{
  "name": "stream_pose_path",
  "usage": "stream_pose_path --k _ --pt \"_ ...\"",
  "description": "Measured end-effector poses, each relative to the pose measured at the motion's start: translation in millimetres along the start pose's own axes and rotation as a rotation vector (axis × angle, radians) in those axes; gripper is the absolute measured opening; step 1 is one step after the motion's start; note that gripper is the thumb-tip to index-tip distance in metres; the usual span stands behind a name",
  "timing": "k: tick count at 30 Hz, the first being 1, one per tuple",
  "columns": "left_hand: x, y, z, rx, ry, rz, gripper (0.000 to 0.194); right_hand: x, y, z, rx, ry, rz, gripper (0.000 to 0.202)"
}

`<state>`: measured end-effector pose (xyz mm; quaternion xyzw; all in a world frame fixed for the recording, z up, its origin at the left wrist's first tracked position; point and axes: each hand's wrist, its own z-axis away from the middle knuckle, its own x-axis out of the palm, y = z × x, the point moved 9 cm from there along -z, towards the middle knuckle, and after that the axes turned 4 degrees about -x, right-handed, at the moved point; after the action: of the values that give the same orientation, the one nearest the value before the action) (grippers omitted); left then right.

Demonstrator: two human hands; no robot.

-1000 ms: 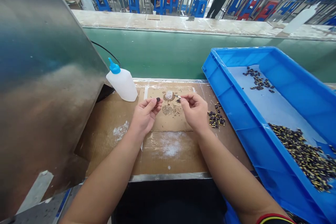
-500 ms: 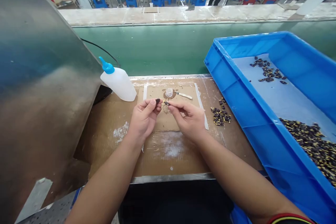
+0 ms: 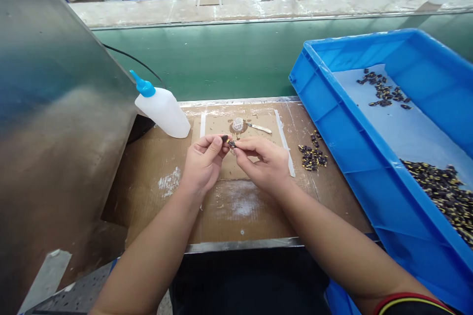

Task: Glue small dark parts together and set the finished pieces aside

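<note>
Over the cardboard work surface, my left hand [image 3: 205, 161] pinches a small dark piece [image 3: 224, 138] between thumb and fingers. Close against it, my right hand [image 3: 263, 161] holds a small black-and-yellow piece [image 3: 231, 143] at its fingertips. The two pieces meet or nearly meet; whether they touch is too small to tell. Just beyond the fingers stands a small clear cup [image 3: 238, 124], with a light-handled tool [image 3: 260, 128] lying beside it. A pile of black-and-yellow pieces [image 3: 313, 157] lies to the right of my right hand.
A white bottle with a blue nozzle [image 3: 163, 112] leans at the left, near a metal panel [image 3: 66, 108]. On the right, a large blue crate [image 3: 343, 133] holds many dark-and-yellow pieces. Behind are a green belt [image 3: 221, 59], stools and parts of people.
The black-and-yellow piece in my right hand has come closer to the dark piece in my left. The view has shifted slightly, so the background sits higher.
</note>
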<state>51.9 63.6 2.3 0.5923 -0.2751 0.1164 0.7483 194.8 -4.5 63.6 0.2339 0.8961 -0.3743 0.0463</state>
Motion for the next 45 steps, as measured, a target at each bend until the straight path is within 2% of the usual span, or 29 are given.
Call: stream_pose_path --k 13,22,33,39,45 --pt "1.8 0 1 0.006 -0.019 -0.028 0.032 2 -1 -4 0.031 -0.029 -0.064 0.013" --pt "3.7 5 2 0.067 -0.001 -0.083 0.032 2 2 -1 0.025 -0.023 -0.035 0.014" --pt "1.0 2 2 0.072 -0.001 -0.100 0.031 -1 -2 -3 -0.007 -0.026 0.016 0.014" --pt "-4.0 4 5 0.221 0.009 -0.283 0.027 -4 -4 -4 -0.019 -0.013 0.059 0.013" --pt "9.1 14 9 0.363 -0.104 -0.394 0.020 -9 -2 -7 -0.033 0.012 0.067 0.012"
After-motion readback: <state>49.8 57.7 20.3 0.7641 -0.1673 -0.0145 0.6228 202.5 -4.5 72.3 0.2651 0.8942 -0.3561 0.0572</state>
